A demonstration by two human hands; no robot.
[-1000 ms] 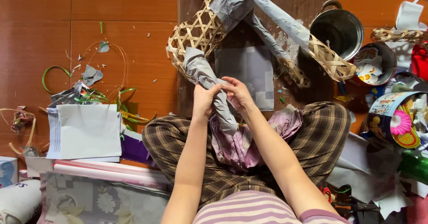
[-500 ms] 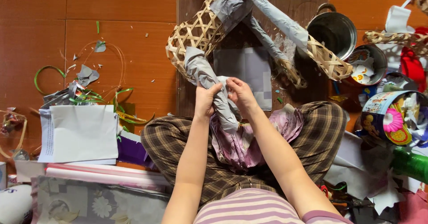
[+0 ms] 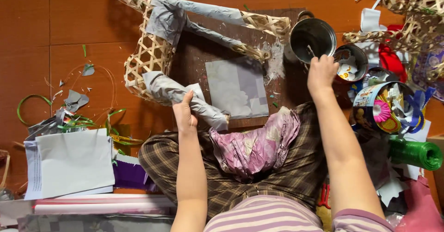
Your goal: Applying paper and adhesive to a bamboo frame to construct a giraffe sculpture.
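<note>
The left hand (image 3: 184, 114) has its fingers closed on the grey paper (image 3: 185, 94) wrapped over the lower end of the frame (image 3: 147, 58), which lies across the board (image 3: 194, 56) in front of the person's knees. The right hand (image 3: 322, 72) is at the rim of the pot (image 3: 313, 35), fingers together around a thin stick that goes down into it; I cannot tell what is at the end of the stick. I think the main risk is that the paper, if it is wet with paste, tears or slides off the weave while only one hand keeps it. A second risk is that the pot tips, because it stands at the edge of the board among other tins, for example the tin (image 3: 350, 62) just beside it. Paste may also drip on the cloth (image 3: 252, 144) in the lap or on the sheet (image 3: 236, 88) that lies flat on the board. The frame is open hexagonal weave of pale bamboo strips, stiff and light, bent in curved limbs. The grey paper is thin, wrinkled and dull, twisted tightly around the limbs. The pot is smooth shiny metal, round and deep. The cloth is soft, pink and crumpled. On the floor at the left lie green strips (image 3: 69, 121) and paper scraps.
</note>
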